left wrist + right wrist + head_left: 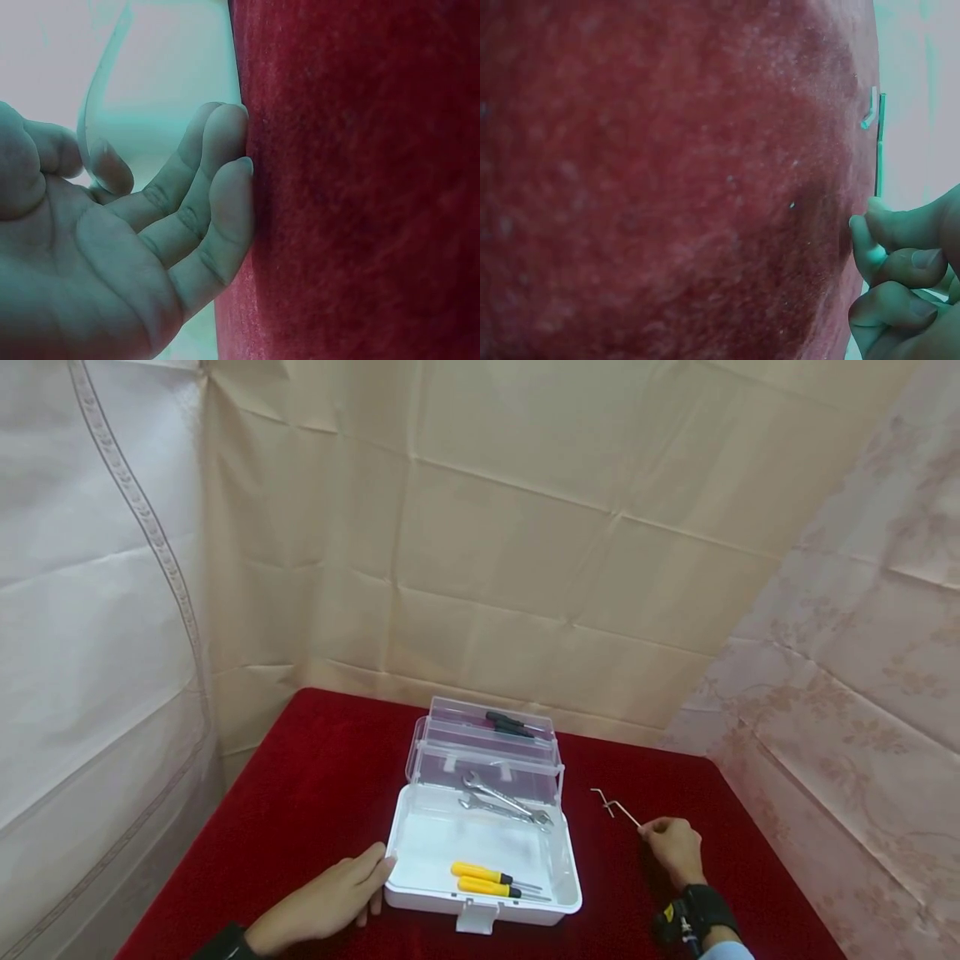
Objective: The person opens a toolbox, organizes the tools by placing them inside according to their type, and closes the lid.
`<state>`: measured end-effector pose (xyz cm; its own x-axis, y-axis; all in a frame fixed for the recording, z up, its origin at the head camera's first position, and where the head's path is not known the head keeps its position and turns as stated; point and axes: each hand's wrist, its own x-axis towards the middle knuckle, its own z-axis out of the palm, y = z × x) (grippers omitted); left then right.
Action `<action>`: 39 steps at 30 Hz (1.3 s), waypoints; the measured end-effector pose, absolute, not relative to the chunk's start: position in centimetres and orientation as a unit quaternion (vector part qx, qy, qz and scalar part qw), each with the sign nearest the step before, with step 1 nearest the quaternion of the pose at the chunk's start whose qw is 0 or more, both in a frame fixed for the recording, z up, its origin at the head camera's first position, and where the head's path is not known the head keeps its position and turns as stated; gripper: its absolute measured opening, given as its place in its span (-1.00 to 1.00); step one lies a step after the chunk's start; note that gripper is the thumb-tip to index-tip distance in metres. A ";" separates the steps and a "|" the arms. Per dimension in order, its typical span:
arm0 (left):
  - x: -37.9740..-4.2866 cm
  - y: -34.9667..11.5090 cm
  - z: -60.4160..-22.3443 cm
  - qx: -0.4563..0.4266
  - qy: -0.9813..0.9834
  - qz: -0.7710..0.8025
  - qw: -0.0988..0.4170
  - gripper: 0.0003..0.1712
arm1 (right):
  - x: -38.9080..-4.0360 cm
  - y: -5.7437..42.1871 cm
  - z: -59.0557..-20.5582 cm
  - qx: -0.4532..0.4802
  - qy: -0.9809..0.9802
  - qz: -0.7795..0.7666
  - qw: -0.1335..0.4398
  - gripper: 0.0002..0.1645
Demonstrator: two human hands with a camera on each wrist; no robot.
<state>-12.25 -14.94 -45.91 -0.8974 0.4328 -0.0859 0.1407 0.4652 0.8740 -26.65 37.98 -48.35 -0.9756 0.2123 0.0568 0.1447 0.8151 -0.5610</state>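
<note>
On the red cloth stands an open white toolbox [435, 835] with a clear lid tipped back. My left hand [341, 889] grips its left rim; in the left wrist view the thumb and a finger are on either side of the rim, and the other fingers [232, 195] rest against the red cloth. Right of the box, my right hand [675, 847] pinches one end of a thin hex key [628, 814] between thumb and finger. A second hex key [597, 793] lies just beyond it, overlapping its far end.
Two yellow-handled screwdrivers [483, 887] lie at the front inside the box. Two wrenches [498, 797] lean at its back. Dark-handled tools [510, 724] rest in the clear lid. A white latch [477, 916] hangs at the front. Curtains [480, 552] surround the red-covered table [322, 760].
</note>
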 end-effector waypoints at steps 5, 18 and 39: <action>-12.2 -15.0 -46.0 0.171 0.845 0.486 0.145 -0.62 | -26.7 37.7 -48.1 -0.099 -0.947 0.297 0.075 -0.79; -12.1 -14.9 -46.0 0.174 0.848 0.481 0.141 -0.62 | -26.9 35.4 -46.9 -0.109 -0.933 0.320 0.127 -0.76; -12.1 -14.8 -45.9 0.170 0.854 0.472 0.137 -0.63 | -26.9 32.8 -44.9 -0.097 -0.920 0.354 0.140 -0.73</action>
